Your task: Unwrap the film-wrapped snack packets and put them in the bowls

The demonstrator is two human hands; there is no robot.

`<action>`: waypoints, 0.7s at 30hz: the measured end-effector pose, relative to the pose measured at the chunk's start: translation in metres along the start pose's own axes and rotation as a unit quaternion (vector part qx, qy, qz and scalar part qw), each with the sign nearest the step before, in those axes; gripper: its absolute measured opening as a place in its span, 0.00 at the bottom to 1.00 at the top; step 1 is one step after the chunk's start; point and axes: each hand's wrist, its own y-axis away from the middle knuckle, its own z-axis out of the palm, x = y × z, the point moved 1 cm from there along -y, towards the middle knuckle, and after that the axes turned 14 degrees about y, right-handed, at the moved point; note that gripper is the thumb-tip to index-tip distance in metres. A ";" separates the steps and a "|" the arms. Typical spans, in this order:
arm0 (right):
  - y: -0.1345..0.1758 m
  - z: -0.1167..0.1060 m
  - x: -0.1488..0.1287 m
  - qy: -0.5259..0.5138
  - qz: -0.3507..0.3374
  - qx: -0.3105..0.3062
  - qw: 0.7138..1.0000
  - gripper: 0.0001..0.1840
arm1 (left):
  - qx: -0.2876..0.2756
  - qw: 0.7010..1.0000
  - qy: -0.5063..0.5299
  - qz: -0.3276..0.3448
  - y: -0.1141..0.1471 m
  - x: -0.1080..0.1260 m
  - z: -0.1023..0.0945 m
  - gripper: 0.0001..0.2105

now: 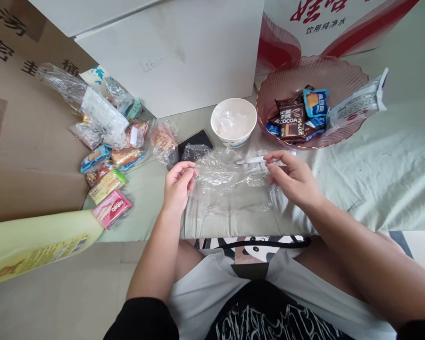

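A crumpled clear plastic bag [229, 182] is spread just above or on the cloth between my hands. My left hand [179, 186] pinches its left edge between thumb and fingers. On the right side, my right hand [292, 179] has its fingers curled in a pinch at the bag's other edge; the film is hard to see there. A slim white utensil [251, 160], perhaps a plastic knife, lies behind the bag, its right end near my right fingertips. A white paper bowl [233, 123] with clear film inside stands beyond. A dark phone [196, 144] lies partly under the bag.
A pink ribbed bowl [343, 75] holds several wrapped snacks [293, 123] and a grey-white packet [357, 104]. At left lie several more wrapped snacks [109, 186] and a yellow bottle [42, 241]. White boxes [198, 52] and a brown carton [31, 123] stand behind and left.
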 end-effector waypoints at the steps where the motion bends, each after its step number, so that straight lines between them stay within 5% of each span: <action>1: 0.000 -0.001 -0.001 0.012 -0.002 0.003 1.000 0.12 | -0.002 1.000 0.000 0.001 0.000 0.000 0.000 0.10; 10: 0.000 -0.002 0.004 0.073 -0.064 0.037 0.995 0.16 | 0.001 1.000 -0.012 -0.002 0.000 0.000 0.001 0.10; 21: 0.000 -0.002 0.004 0.144 -0.048 0.014 0.988 0.22 | -0.044 0.998 -0.053 -0.013 0.001 -0.003 -0.001 0.14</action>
